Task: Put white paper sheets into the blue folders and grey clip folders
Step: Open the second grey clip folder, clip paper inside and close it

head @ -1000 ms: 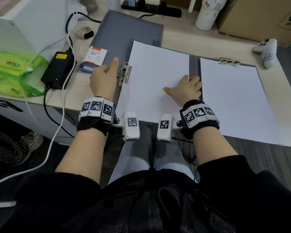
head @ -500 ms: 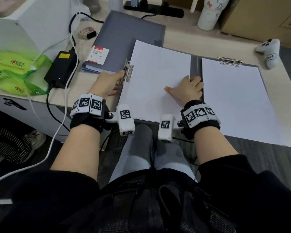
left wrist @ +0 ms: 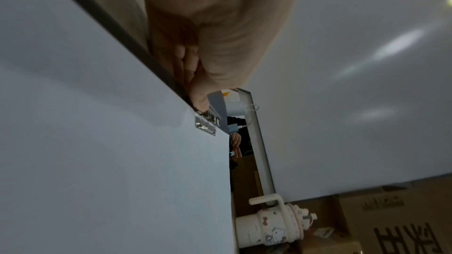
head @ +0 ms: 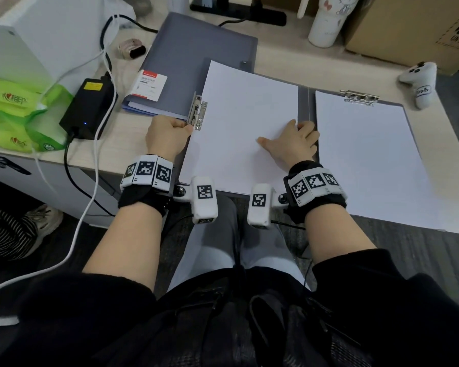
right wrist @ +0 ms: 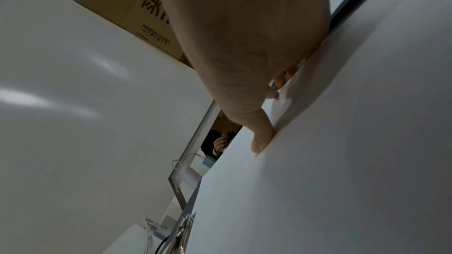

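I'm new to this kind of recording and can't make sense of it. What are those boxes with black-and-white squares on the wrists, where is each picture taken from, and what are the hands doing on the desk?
No machine here: a person works with bare hands. The patterned bands are marker straps, and a small camera hangs off each wrist. The wide picture comes from a camera on the head, looking down; the other two look along each hand, so they show mostly palm and paper.

On the desk lies an open grey clip folder with a white sheet on its left half and another sheet clipped on its right. A closed folder, a charger brick, green packets, a bottle and a cardboard box stand around it.

The left hand pinches the metal clip at the sheet's left edge. The right hand lies flat on that sheet, holding it in place.
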A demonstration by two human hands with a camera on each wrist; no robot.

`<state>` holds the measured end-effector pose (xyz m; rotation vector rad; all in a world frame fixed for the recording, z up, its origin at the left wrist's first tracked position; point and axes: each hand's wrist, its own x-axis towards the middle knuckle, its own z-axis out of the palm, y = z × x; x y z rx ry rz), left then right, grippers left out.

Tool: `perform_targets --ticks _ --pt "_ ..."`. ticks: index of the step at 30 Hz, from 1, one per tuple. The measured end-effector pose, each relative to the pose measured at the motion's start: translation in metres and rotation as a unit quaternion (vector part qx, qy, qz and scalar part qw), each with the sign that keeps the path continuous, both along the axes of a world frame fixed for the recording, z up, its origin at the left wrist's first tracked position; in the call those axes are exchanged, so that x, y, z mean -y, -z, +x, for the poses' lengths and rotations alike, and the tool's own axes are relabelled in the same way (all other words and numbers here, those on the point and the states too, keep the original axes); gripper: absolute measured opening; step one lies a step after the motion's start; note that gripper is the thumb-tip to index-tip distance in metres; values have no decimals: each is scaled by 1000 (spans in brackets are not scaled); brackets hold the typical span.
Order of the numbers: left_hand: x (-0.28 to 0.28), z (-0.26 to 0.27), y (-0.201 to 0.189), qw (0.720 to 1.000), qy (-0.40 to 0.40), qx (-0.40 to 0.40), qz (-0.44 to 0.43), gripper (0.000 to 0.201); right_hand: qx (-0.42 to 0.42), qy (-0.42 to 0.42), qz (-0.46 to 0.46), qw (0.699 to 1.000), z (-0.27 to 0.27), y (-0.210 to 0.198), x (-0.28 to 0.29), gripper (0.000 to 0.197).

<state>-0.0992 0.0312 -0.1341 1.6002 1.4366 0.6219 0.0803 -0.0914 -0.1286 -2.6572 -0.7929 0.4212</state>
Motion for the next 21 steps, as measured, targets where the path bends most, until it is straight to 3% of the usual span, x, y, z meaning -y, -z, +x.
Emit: perform_targets --ticks 5,10,16,21 --pt "18 -16 -5 992 85 90 -21 22 -4 -3 -9 1000 -7 -2 4 83" --pt "35 -30 -11 981 101 160 -39 55 -11 -19 -21 1000 -19 -8 11 81" --pt "49 -38 -24 956 100 260 -90 67 -95 -74 -21 992 -31 -23 32 110" --pt "64 -29 -50 920 120 361 -97 70 -175 -97 31 979 -30 -35 47 119"
